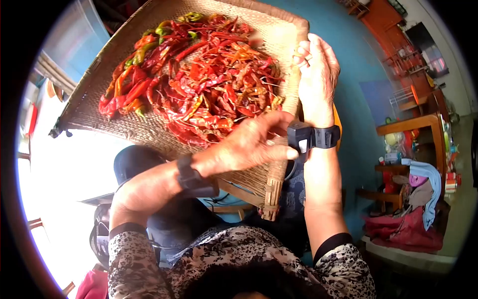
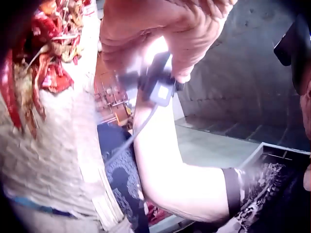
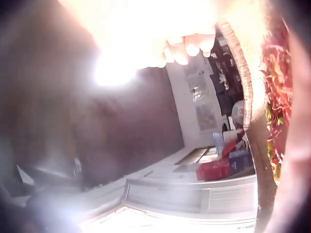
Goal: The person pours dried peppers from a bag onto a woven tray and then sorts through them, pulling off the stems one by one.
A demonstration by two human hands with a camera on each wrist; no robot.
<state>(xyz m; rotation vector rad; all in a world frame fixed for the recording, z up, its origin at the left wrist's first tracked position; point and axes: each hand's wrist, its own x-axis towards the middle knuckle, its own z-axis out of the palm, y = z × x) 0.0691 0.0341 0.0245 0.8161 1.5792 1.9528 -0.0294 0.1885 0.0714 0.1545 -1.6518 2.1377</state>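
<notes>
A woven bamboo tray (image 1: 92, 94) holds a heap of red dried chili peppers (image 1: 214, 84), with several greenish-yellow ones (image 1: 164, 27) at its far side. My right hand (image 1: 318, 70) is at the tray's right rim, its fingertips pinching a thin brown stem-like piece (image 1: 307, 62). Over the near right part of the tray, my left hand (image 1: 244, 144) reaches across with thumb and fingers apart. Its fingertips are right beside the black wrist camera (image 1: 300, 137) on my right wrist. In the right wrist view, the right hand's curled fingers (image 3: 180, 51) are overexposed.
The tray lies above my lap and dark-clad legs (image 1: 169, 219). At right stands a wooden chair (image 1: 408, 124) with bags and a red cloth (image 1: 408, 231) about it. The floor (image 1: 348, 55) is blue. Bright light falls in from the left.
</notes>
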